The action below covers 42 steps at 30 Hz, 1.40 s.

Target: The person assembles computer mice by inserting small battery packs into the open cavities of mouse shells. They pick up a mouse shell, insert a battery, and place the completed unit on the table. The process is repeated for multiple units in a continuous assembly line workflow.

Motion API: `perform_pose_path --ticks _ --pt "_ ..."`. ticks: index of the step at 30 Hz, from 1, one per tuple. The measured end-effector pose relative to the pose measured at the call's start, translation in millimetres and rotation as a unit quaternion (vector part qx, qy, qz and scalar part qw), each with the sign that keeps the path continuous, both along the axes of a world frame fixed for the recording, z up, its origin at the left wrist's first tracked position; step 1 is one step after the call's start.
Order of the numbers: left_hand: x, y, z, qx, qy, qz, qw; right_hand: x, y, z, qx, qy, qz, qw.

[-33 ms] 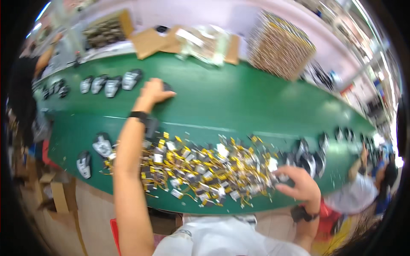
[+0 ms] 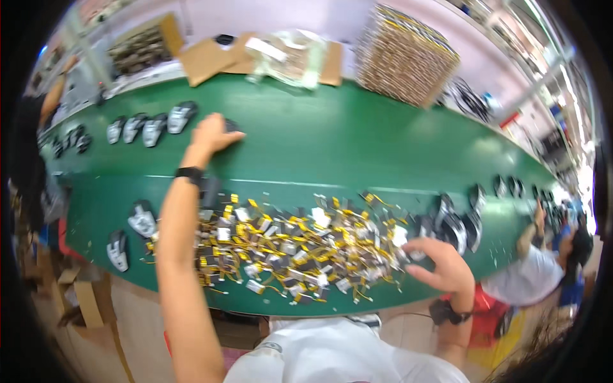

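My left hand reaches to the far side of the green table. Its fingers curl over a dark mouse-shaped housing, mostly hidden by the hand. Left of it stands a row of black and silver housings. My right hand hovers at the right end of a loose pile of small flat battery packs with yellow tape and leads. Thumb and forefinger are spread, with nothing clearly between them. Under my left forearm, a dark block is partly covered.
Two more housings lie at the near left; dark curved shells sit beyond my right hand. Along the back are cardboard pieces, a clear plastic bag and a tall stacked block. Another person works at the right.
The whole view has shifted slightly, so the table and its contents appear a little further left. Both hands keep nearly the same poses and places.
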State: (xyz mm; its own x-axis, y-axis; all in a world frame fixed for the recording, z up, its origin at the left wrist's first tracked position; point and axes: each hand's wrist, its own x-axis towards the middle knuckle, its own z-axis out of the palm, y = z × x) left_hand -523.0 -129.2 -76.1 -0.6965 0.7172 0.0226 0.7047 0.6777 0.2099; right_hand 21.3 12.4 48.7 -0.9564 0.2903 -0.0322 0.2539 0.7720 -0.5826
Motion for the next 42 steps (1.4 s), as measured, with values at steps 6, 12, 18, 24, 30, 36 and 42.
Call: perform_pose_path --ticks 6,12,18,24,30,36,42 --pt "54.2 -35.2 56.0 0.422 -0.407 0.068 0.807 26.1 22.5 -26.7 0.092 0.047 -0.133 0.986" --pt "246.1 -83.5 97.5 0.565 -0.632 -0.092 0.523 -2.8 75.0 -48.7 0.119 -0.042 -0.141 0.982" --pt "349.6 -86.7 28.4 0.554 -0.765 -0.055 0.323 -55.4 108.1 -98.8 0.201 -0.104 -0.024 0.974" --pt "370.2 -78.1 28.7 0.532 -0.771 -0.005 0.350 -43.0 102.0 -106.9 0.196 -0.042 -0.054 0.978" --pt "380.3 -67.7 14.1 0.509 -0.791 -0.039 0.336 -22.0 21.5 -27.4 -0.114 0.193 -0.141 0.964" --pt "397.5 -49.6 13.0 0.498 -0.777 -0.047 0.382 -3.4 -34.6 -28.8 -0.542 0.201 -0.041 0.815" --pt "390.4 -48.5 18.9 0.520 -0.766 -0.035 0.378 -18.6 -58.1 -45.7 -0.471 0.295 -0.039 0.831"
